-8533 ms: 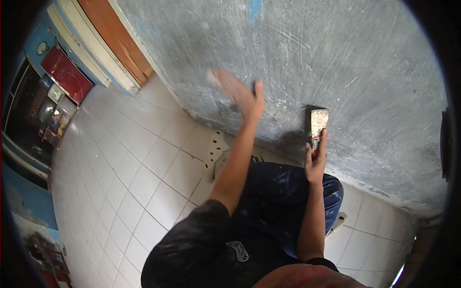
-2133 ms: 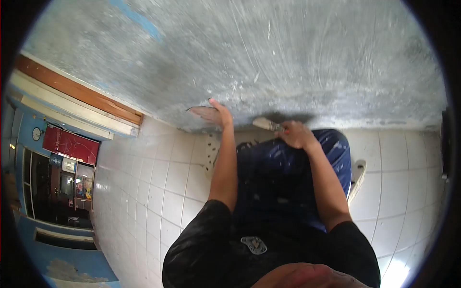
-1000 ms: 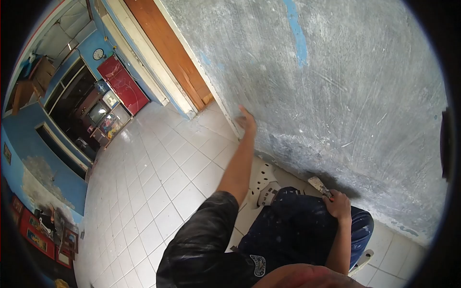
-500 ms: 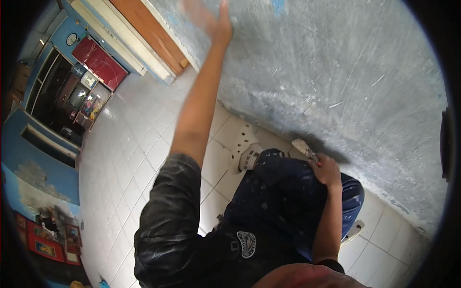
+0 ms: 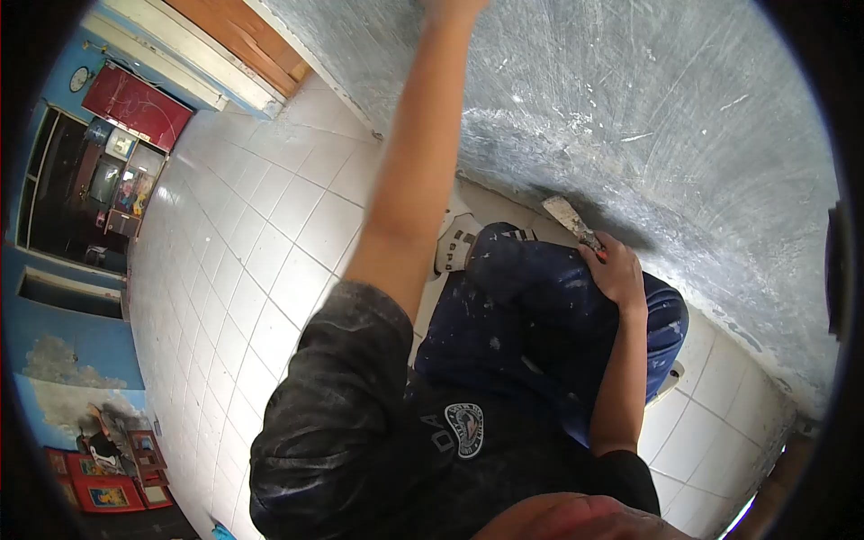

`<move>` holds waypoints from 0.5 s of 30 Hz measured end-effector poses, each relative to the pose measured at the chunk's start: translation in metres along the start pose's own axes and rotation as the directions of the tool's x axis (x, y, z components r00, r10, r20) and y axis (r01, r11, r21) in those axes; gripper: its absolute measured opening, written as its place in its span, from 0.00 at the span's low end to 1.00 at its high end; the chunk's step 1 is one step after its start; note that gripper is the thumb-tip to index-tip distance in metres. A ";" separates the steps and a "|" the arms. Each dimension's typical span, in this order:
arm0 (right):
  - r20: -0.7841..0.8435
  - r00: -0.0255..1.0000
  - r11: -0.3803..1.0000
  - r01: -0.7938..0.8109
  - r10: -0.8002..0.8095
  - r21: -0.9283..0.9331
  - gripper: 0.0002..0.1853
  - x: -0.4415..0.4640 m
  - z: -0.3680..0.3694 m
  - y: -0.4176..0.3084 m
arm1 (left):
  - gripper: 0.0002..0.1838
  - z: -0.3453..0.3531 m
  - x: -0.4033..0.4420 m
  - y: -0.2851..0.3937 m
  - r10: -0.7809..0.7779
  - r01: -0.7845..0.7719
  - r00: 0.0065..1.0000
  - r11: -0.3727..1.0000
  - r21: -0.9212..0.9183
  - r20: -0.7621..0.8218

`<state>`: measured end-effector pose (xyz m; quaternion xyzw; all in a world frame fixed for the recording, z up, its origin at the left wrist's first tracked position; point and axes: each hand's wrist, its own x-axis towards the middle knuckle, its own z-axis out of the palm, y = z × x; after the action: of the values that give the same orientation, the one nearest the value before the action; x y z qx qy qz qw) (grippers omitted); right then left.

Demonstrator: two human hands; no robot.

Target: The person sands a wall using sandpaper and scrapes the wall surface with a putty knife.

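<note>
My left hand [image 5: 456,7] reaches up along the grey wall [image 5: 630,99]. The top edge of the view cuts it off, so its fingers are out of sight. I cannot tell whether it touches the wall. In my right hand [image 5: 619,273] is a putty knife [image 5: 565,216], its handle wrapped by my fingers and its pale, crusted blade pointing up and left. That hand rests by my bent knee in dark blue, paint-spotted trousers [image 5: 531,288]. The blade is close to the foot of the wall; no contact is visible.
White floor tiles [image 5: 252,243] run along the wall. A light-coloured shoe [image 5: 456,245] stands near the wall's base. Beyond are an orange-brown door panel [image 5: 247,40], a red panel [image 5: 139,103] and framed pictures [image 5: 106,495] by a blue wall.
My left hand has moved right and further up, mostly out of view. The view has shifted a little. The putty knife stays in my right hand near the knee.
</note>
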<state>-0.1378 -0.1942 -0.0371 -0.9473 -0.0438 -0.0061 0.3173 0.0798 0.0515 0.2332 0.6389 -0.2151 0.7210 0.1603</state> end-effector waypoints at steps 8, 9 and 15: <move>-0.016 1.000 0.999 0.009 -0.010 -0.046 0.21 0.003 0.008 0.003 | 0.54 -0.060 -0.253 0.039 -0.621 0.655 0.644 0.749 0.097 0.447; -0.028 1.000 0.998 0.008 -0.010 -0.056 0.21 0.003 0.006 0.003 | 0.55 -0.067 -0.286 0.045 -0.682 0.723 0.551 0.678 0.131 0.481; 0.001 0.999 0.997 -0.048 0.048 0.066 0.21 0.001 0.002 0.005 | 0.59 -0.064 -0.337 0.067 -0.873 0.934 0.162 0.286 0.215 0.459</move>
<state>-0.1361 -0.1973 -0.0418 -0.9371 -0.0211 0.0025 0.3485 0.0358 0.0417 -0.1139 0.7885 0.1329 0.2763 0.5331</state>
